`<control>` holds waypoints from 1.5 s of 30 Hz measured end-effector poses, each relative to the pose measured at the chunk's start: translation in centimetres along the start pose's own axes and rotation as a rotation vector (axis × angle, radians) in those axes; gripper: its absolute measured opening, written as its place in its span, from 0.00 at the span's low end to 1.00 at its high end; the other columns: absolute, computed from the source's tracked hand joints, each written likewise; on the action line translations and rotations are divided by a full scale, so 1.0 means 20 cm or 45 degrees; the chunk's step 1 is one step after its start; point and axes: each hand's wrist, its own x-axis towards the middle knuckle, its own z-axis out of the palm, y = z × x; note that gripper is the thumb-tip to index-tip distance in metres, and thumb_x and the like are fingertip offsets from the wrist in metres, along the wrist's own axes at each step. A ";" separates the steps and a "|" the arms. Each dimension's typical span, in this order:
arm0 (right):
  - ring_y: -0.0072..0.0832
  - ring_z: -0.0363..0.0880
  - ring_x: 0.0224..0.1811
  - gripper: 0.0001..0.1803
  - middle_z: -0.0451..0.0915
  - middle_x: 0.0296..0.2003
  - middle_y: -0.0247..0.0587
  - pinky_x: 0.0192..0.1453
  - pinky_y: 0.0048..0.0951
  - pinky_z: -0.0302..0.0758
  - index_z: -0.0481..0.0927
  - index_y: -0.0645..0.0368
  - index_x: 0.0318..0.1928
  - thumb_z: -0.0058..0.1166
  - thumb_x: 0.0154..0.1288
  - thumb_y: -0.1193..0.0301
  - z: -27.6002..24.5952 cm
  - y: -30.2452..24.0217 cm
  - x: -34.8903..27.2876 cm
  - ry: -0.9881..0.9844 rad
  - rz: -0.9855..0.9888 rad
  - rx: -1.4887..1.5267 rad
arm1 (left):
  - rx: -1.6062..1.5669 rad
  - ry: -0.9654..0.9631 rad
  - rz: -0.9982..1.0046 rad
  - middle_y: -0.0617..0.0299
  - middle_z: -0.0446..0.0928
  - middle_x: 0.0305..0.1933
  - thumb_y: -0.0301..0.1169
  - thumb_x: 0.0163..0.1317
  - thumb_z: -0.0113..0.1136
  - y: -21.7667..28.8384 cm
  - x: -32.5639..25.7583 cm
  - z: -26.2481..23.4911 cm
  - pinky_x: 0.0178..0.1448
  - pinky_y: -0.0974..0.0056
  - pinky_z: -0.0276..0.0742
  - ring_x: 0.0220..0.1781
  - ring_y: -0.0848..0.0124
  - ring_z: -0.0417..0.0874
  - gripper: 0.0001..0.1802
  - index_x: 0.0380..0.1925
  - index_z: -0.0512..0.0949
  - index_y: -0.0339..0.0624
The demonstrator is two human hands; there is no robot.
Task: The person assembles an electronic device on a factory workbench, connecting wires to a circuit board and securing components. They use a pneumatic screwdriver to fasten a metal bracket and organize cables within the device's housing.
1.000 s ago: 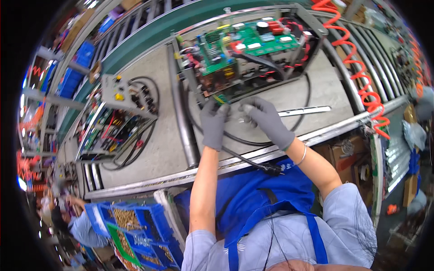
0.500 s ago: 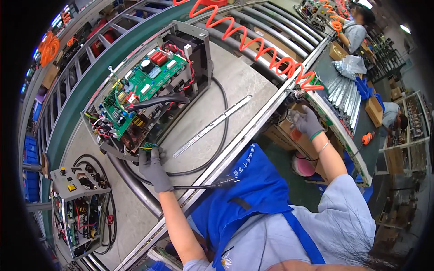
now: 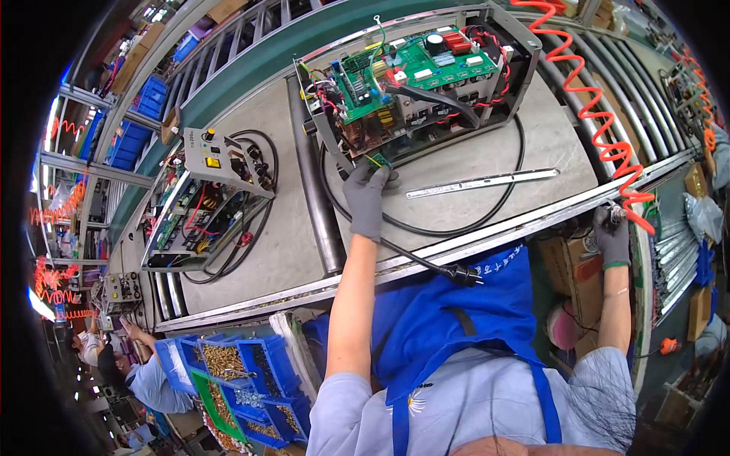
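In a grey glove, my left hand (image 3: 365, 199) pinches a small green circuit board (image 3: 378, 161) at the lower front corner of an opened metal-framed power unit (image 3: 426, 83). A large green board with wires lies on top of this unit. My right hand (image 3: 613, 239), also gloved, is at the bench's front edge, its fingers curled at a metal fitting (image 3: 616, 213) on the end of an orange coiled air hose (image 3: 604, 125). What lies inside those fingers is hidden. A slotted metal strip (image 3: 483, 183) and a black power cable (image 3: 426, 262) lie before the unit.
A second opened unit (image 3: 209, 201) stands left, past a metal roller (image 3: 315, 182). Blue bins (image 3: 262, 365) of small brass parts sit below the bench edge. Metal strips (image 3: 679, 262) lie at right. Co-workers are at far left; cartons (image 3: 566, 273) stand under the bench.
The view has swung left, shifting the bench rightward in the picture. My right hand has moved up to the hose fitting and its fingers have curled. My left hand stays at the unit's corner.
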 end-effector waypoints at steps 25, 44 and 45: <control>0.22 0.77 0.23 0.39 0.73 0.33 0.38 0.25 0.26 0.76 0.60 0.59 0.68 0.63 0.60 0.67 1.09 1.30 -1.09 -0.882 0.945 -1.579 | -0.033 -0.067 -0.010 0.56 0.82 0.37 0.27 0.69 0.58 -0.03 0.02 -0.03 0.38 0.64 0.86 0.36 0.64 0.88 0.11 0.45 0.79 0.29; 0.21 0.73 0.23 0.33 0.72 0.31 0.35 0.23 0.26 0.75 0.67 0.60 0.59 0.58 0.62 0.52 1.05 1.36 -0.99 -0.810 1.022 -1.184 | 0.075 -0.043 0.033 0.57 0.81 0.37 0.25 0.70 0.57 -0.04 0.01 -0.02 0.35 0.67 0.85 0.35 0.66 0.88 0.09 0.44 0.77 0.30; 0.20 0.72 0.23 0.33 0.72 0.31 0.34 0.23 0.26 0.73 0.68 0.60 0.59 0.58 0.62 0.51 1.02 1.36 -0.97 -0.832 1.160 -0.890 | 0.078 -0.053 0.036 0.57 0.82 0.37 0.25 0.70 0.57 -0.03 0.01 -0.02 0.35 0.67 0.85 0.35 0.66 0.88 0.09 0.45 0.77 0.30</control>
